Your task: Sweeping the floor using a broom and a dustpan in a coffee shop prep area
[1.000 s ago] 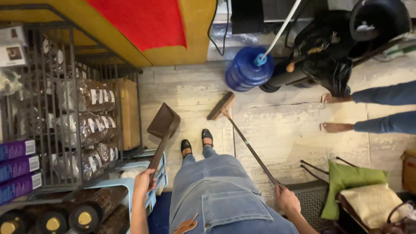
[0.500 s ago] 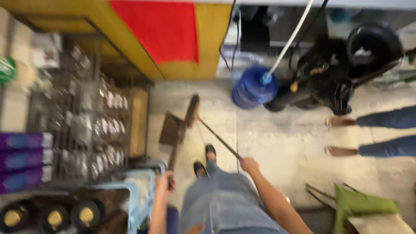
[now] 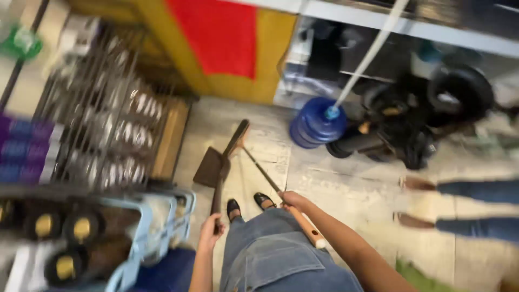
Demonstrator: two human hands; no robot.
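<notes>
The left hand [image 3: 212,230] is clenched around the dark handle of a brown dustpan [image 3: 212,167], whose flat pan rests on the pale tiled floor [image 3: 346,189] just ahead of the person's feet. The right hand [image 3: 294,201] is closed around the wooden handle of a broom [image 3: 259,167]; the handle runs diagonally from below the hand up and to the left, and the broom's head sits at the upper right edge of the dustpan, touching or very nearly touching it. The frame is blurred, so the exact contact cannot be told.

Two black shoes [image 3: 248,205] show between the dustpan handle and the broom handle, above the person's blue denim garment [image 3: 275,254].

To the left stands a wire rack [image 3: 108,135] holding packaged goods, with purple boxes [image 3: 24,151] at its left side. In front of it, a light blue crate [image 3: 157,232] sits beside dark round lids with yellow centres [image 3: 59,232]. At the top hangs a red and yellow panel [image 3: 221,43]. To the right of the broom stands a blue water jug [image 3: 313,123] with a white pole [image 3: 367,54] rising from it, next to black equipment [image 3: 421,119]. At the right edge, another person's feet and jeans [image 3: 465,211] show on the floor, well apart from the broom.
</notes>
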